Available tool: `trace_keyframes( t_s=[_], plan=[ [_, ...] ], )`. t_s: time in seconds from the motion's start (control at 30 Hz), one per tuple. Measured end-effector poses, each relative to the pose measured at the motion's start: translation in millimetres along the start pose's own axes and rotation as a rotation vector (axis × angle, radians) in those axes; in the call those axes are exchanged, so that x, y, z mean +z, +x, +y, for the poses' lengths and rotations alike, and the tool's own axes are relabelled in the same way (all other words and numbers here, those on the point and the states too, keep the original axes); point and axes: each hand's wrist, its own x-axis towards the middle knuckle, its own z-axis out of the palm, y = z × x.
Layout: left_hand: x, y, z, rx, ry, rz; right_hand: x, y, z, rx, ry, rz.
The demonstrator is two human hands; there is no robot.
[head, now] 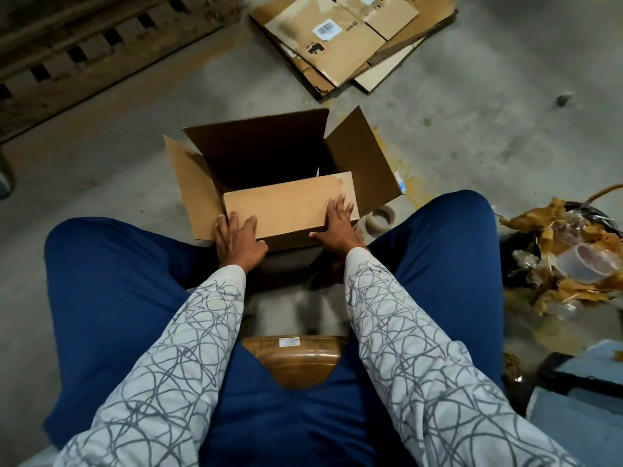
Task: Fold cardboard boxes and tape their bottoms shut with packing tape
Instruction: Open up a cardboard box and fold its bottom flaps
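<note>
The cardboard box [364,163] stands on the floor [472,129] between the knees of the person, with three flaps raised. The near flap [286,205] is folded down over the opening. The left hand [237,242] lies on its near left corner and the right hand [338,227] on its near right corner. Both press with straight, spread fingers, so each grip is wide and holds nothing. The inside of the box is dark and its bottom cannot be seen. A tape roll [382,219] lies on the floor just right of the box, partly covered by the right flap. Flattened boxes [340,38] lie far away, cut off by the top edge. At the right is a heap of crumpled paper and plastic [566,257], hard to make out.
</note>
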Motion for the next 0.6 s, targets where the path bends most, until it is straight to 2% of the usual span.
trace_keyframes(
  t_s=[0.1,0.27,0.6],
  plan=[
    [-4,2,10,0.044,-0.006,0.031,-2,3,1,-0.008,0.019,-0.014],
    [-24,24,43,0.226,-0.005,0.182,-5,4,2,-0.019,0.016,-0.033],
    [-83,96,90,0.195,0.099,0.405,-6,5,10,-0.053,-0.086,-0.035]
  ],
)
